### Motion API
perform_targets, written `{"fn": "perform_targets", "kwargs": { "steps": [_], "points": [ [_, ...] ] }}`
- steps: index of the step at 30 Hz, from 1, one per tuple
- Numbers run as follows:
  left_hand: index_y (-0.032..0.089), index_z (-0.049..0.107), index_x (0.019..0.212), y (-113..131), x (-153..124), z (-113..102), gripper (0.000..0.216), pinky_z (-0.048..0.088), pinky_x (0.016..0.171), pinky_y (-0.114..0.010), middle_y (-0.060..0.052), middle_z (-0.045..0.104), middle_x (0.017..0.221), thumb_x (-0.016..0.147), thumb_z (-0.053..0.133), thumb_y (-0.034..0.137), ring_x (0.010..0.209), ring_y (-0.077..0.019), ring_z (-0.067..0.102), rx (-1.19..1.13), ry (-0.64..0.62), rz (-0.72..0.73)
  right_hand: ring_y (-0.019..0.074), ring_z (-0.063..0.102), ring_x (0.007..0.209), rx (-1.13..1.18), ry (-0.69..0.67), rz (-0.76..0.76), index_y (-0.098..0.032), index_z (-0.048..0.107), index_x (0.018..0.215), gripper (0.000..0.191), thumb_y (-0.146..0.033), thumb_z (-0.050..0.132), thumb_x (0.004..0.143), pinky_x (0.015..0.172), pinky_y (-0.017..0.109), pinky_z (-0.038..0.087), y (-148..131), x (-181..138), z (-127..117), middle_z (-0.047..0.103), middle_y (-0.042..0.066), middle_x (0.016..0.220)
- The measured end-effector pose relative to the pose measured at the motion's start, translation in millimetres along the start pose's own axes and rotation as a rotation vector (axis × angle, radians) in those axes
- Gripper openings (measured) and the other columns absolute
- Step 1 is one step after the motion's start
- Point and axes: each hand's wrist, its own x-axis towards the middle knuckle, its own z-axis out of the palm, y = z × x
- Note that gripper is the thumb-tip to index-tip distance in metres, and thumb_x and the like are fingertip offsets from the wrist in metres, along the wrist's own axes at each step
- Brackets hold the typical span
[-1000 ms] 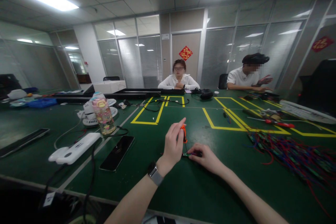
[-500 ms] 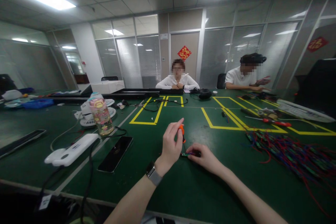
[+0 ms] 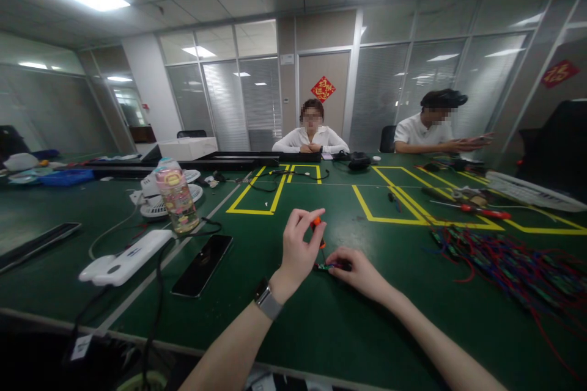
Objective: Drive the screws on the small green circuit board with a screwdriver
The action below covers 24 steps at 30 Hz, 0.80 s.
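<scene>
My left hand (image 3: 300,243), with a watch (image 3: 266,299) on its wrist, is closed around the orange handle of a small screwdriver (image 3: 317,222). The thin shaft points down at a small green circuit board (image 3: 322,267) on the table. Fingers of my right hand (image 3: 355,270) pinch the board's right end, where coloured wires come off it; part of the board is hidden by the fingers. Whether the screwdriver's tip touches the board is too small to tell.
On the right lies a heap of wired circuit boards (image 3: 509,266), with a red-handled screwdriver (image 3: 486,212) behind it. A phone (image 3: 202,265), a white power strip (image 3: 128,258) and a drink bottle (image 3: 177,198) are on the left. Two people sit across the green table (image 3: 348,330).
My left hand's fingers have shifted slightly on the screwdriver handle. My right hand stays at the board. The person at the far right has moved their hands outward to the right.
</scene>
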Motion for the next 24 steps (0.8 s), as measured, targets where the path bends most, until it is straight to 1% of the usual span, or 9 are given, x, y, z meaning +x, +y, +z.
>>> {"fn": "perform_targets", "kwargs": {
  "steps": [2,6,8,11,12,15,16,21,24],
  "points": [
    [0.023,0.063,0.117,0.3,-0.5,0.2,0.024,0.049,0.078,-0.029,-0.004,0.055,0.093,0.096,0.053,0.026,0.087,-0.0167,0.057,0.007,0.001,-0.007,0.0176,0.060,0.078,0.002,0.001,-0.002,-0.017,0.073,0.088,0.014,-0.017,0.064,0.077,0.072,0.029,0.047,0.3,-0.1,0.3,0.066,0.004,0.085],
    [0.022,0.053,0.131,2.4,-0.5,0.0,0.035,0.049,0.087,-0.031,-0.007,0.058,0.107,0.100,0.038,0.017,0.098,-0.0170,0.058,-0.037,-0.064,-0.014,0.0173,0.060,0.077,0.006,0.006,-0.002,-0.017,0.072,0.088,0.013,-0.018,0.065,0.077,0.072,0.028,0.047,0.3,-0.1,0.7,0.066,0.003,0.084],
    [0.021,0.054,0.129,2.7,-0.1,-0.1,0.032,0.049,0.086,-0.030,-0.006,0.058,0.105,0.099,0.042,0.019,0.096,-0.0168,0.058,-0.023,-0.057,-0.019,0.0173,0.060,0.077,0.009,0.003,0.003,-0.017,0.072,0.088,0.014,-0.018,0.064,0.077,0.072,0.028,0.048,-0.4,0.0,0.4,0.066,0.003,0.085],
    [0.021,0.061,0.117,2.5,0.5,-0.7,0.024,0.049,0.081,-0.030,-0.004,0.056,0.096,0.095,0.054,0.025,0.089,-0.0173,0.057,0.024,-0.016,-0.024,0.0175,0.061,0.078,0.001,-0.003,0.004,-0.017,0.072,0.088,0.013,-0.018,0.064,0.077,0.074,0.029,0.048,-2.1,-0.2,-0.8,0.066,0.004,0.085],
    [0.021,0.061,0.117,2.7,0.7,-1.0,0.024,0.049,0.080,-0.030,-0.004,0.056,0.096,0.095,0.055,0.026,0.088,-0.0173,0.057,0.029,-0.015,-0.023,0.0176,0.061,0.079,-0.005,-0.004,-0.002,-0.017,0.072,0.088,0.013,-0.018,0.065,0.077,0.074,0.029,0.048,-2.7,-0.3,-1.3,0.066,0.004,0.086],
    [0.022,0.052,0.132,3.2,1.5,-1.6,0.034,0.049,0.082,-0.030,-0.006,0.058,0.104,0.100,0.039,0.020,0.093,-0.0167,0.058,-0.009,-0.067,-0.032,0.0177,0.061,0.080,-0.001,-0.004,-0.002,-0.018,0.072,0.088,0.013,-0.018,0.065,0.077,0.074,0.029,0.048,-4.1,-1.1,-2.5,0.066,0.004,0.087],
    [0.022,0.051,0.133,3.2,1.8,-1.6,0.035,0.049,0.082,-0.030,-0.007,0.058,0.105,0.101,0.038,0.019,0.094,-0.0166,0.058,-0.018,-0.074,-0.034,0.0176,0.060,0.080,0.002,-0.005,0.002,-0.017,0.073,0.088,0.013,-0.018,0.065,0.078,0.074,0.029,0.048,-4.3,-1.4,-2.7,0.066,0.004,0.088],
    [0.022,0.061,0.116,1.7,1.4,-1.1,0.023,0.049,0.079,-0.030,-0.003,0.057,0.094,0.094,0.055,0.026,0.088,-0.0172,0.057,0.031,-0.020,-0.005,0.0177,0.060,0.079,-0.006,0.000,0.004,-0.018,0.073,0.089,0.014,-0.018,0.065,0.078,0.074,0.029,0.048,-3.8,-1.8,-2.3,0.066,0.004,0.087],
    [0.022,0.056,0.126,1.6,-0.4,-1.1,0.030,0.049,0.076,-0.028,-0.004,0.055,0.096,0.099,0.046,0.025,0.086,-0.0163,0.057,0.017,-0.044,-0.019,0.0179,0.061,0.079,0.002,-0.003,0.003,-0.018,0.073,0.090,0.015,-0.020,0.065,0.078,0.074,0.030,0.048,-2.3,-1.3,-1.7,0.066,0.004,0.087]
  ]
}}
